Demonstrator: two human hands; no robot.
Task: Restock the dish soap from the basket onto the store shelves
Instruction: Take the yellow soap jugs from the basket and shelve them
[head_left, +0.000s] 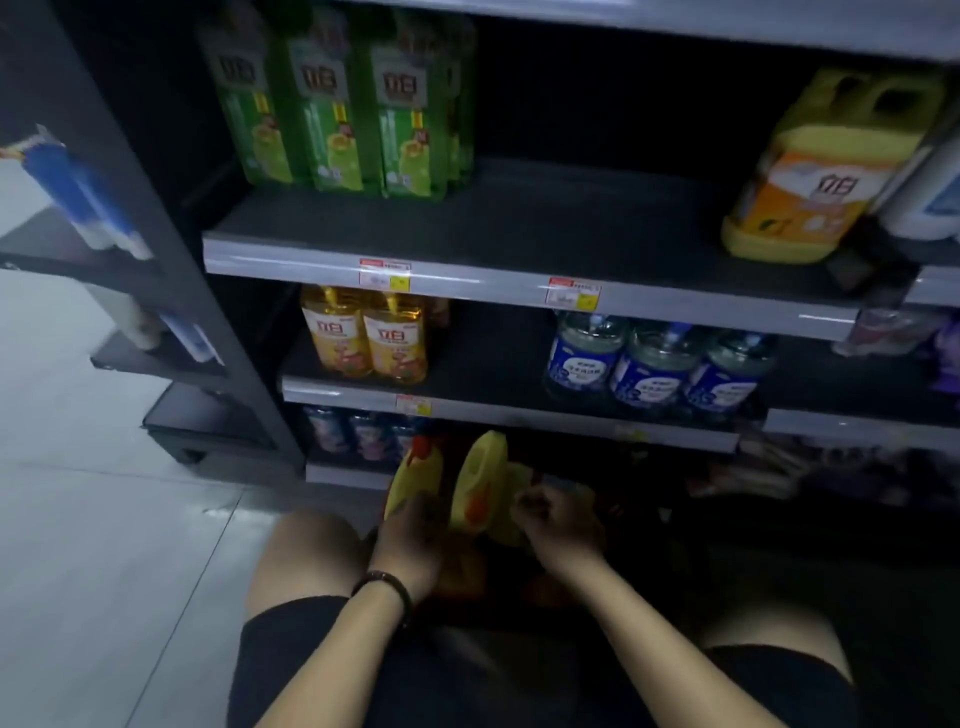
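At the bottom centre of the frame, low in front of the lowest shelf, your left hand wraps the lower body of a yellow dish soap bottle with a red cap, its top tilted away from you. A second yellow jug stands just to its right, over the dark basket. Your right hand has its fingers curled beside that jug; I cannot tell whether it pinches anything.

Your grip sits low on smooth, glossy plastic, so the bottle could swing or slip as you lift it and knock the jug beside it. The dim light hides the basket's rim, so a snag there is possible.

The jug looks flat-sided with rounded shoulders. Higher, at mid frame, the matte dark shelf has bare room between the amber bottles and the clear blue-labelled bottles. Both rows look slick and easy to topple with a careless reach.
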